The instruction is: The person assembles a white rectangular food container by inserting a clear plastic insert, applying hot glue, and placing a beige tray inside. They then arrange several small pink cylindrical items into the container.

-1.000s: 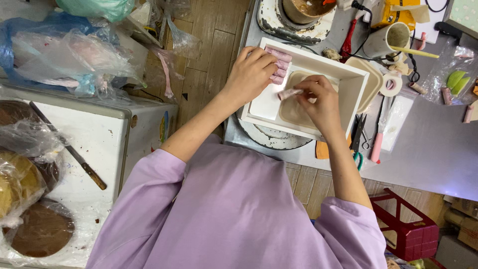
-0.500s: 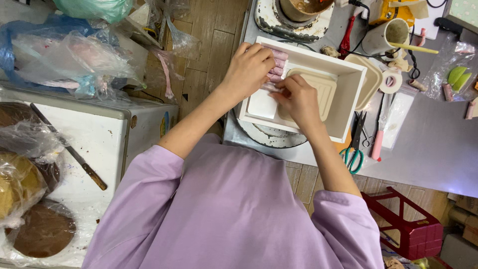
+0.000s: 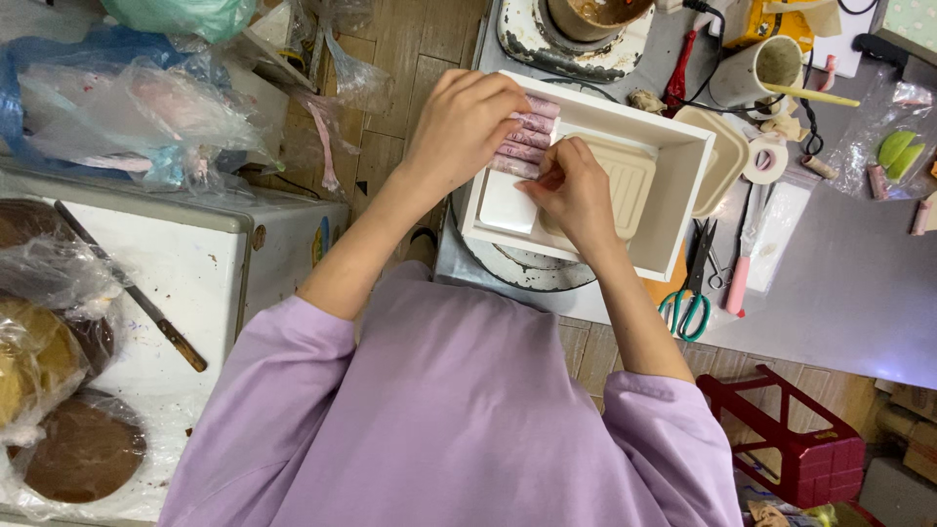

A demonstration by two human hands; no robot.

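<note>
My left hand (image 3: 467, 122) cups the pink rolls (image 3: 527, 139) stacked at the near-left corner of the white box (image 3: 683, 210) — fingers curled over them. My right hand (image 3: 576, 190) pinches the lowest roll's end, touching the stack.

The floor (image 3: 410, 59) was of wooden planks. A grey counter (image 3: 839, 293) occupied the right side. A white cabinet (image 3: 195, 263) stood at the left edge. A red plastic stool (image 3: 800, 439) stood below the counter's front edge. Lighting was even.
</note>
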